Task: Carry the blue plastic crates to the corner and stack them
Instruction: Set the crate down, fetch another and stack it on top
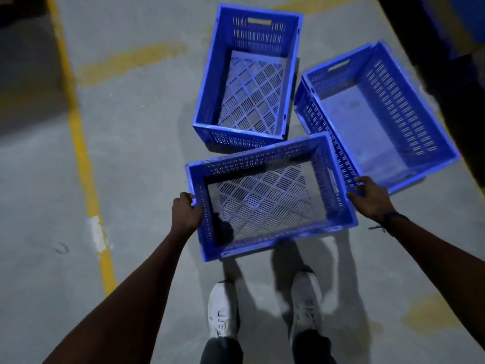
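Three empty blue plastic crates with slotted walls are in view. The nearest crate (338, 206) is right in front of my feet. My left hand (186, 211) grips its left rim and my right hand (370, 198) grips its right rim. A second crate (204, 101) stands on the floor just beyond it. The third crate (441, 132), with a solid bottom, lies at an angle to the right, its near corner close to my right hand.
The floor is grey concrete with a yellow painted line (78, 143) running along the left and worn yellow patches. My white shoes (223, 311) stand just behind the near crate. A dark object (446, 30) fills the upper right corner.
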Tool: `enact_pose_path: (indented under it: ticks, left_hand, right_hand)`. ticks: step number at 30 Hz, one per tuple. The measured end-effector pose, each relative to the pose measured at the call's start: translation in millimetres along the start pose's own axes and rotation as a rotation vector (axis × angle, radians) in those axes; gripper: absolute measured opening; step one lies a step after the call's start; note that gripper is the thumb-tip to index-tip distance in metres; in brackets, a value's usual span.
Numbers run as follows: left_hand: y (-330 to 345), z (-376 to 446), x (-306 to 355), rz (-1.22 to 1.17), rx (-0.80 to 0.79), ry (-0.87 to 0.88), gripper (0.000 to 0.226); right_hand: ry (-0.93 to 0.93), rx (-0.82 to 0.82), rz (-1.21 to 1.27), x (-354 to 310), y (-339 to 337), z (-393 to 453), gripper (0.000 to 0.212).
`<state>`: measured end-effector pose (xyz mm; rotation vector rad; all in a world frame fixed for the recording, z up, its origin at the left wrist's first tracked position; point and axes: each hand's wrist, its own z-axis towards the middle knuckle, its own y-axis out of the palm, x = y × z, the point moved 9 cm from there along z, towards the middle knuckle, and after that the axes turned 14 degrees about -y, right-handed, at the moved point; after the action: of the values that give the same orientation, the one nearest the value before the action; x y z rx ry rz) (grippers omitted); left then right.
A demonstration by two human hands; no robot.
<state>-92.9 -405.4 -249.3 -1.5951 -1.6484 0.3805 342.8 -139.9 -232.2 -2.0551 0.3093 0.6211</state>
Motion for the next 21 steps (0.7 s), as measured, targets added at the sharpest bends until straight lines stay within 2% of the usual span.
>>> enact_pose_path:
  ticks: [4, 9, 16, 21]
  left_hand:
    - [34.7, 34.0, -10.0, 0.038, 0.019, -0.043, 0.052]
    - [46.4, 56.0, -20.5, 0.065, 0.155, -0.096, 0.045]
    - [67.9, 66.5, -31.2, 0.069, 0.031, -0.16, 0.031]
    - [59.2, 62.1, -32.8, 0.077, 0.039, -0.117, 0.018]
  right_hand:
    - [-0.056, -0.039, -0.089, 21.2, 34.4, 36.2, 0.054]
    - [-0.067, -0.035, -0.158, 37.1, 55.0, 65.0, 0.056]
    - [-0.046, -0.094, -0.179, 48.5, 68.0, 84.9, 0.05]
    - [-0.087, -0.103, -0.215, 45.8, 63.9, 87.6, 0.045]
